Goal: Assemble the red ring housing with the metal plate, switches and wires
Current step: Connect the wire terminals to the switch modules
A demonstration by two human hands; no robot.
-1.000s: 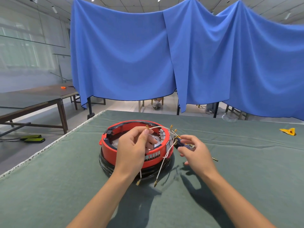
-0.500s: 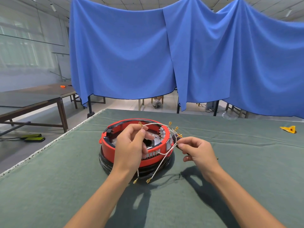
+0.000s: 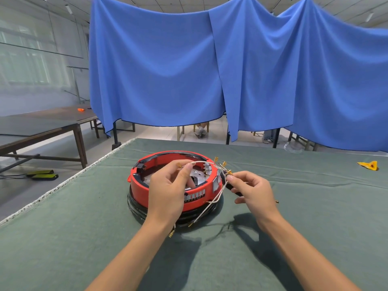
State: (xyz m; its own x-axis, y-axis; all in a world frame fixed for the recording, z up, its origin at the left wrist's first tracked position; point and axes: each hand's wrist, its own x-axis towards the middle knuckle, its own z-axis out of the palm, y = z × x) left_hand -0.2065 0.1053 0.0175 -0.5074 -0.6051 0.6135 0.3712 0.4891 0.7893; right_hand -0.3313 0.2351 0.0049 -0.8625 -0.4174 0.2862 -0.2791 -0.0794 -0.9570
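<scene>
White wires (image 3: 206, 163) are being pinched at 2 points: the left hand (image 3: 168, 192) is gripping 1 lead between thumb and forefinger over the red ring housing (image 3: 174, 185), while the right hand (image 3: 252, 190) is pinching the bundle's brass-tipped ends beside a dark part (possibly a switch). Wiring seems to be underway; next, a terminal probably needs guiding inside. Sitting in the housing on the green cloth (image 3: 315, 206) is the metal plate (image 3: 198, 177).

Over the red ring housing (image 3: 147, 183), the left hand (image 3: 168, 192) pinches white wires (image 3: 201, 163); at 3 o'clock, the right hand (image 3: 254, 192) pinches their gold terminals (image 3: 228, 172).
</scene>
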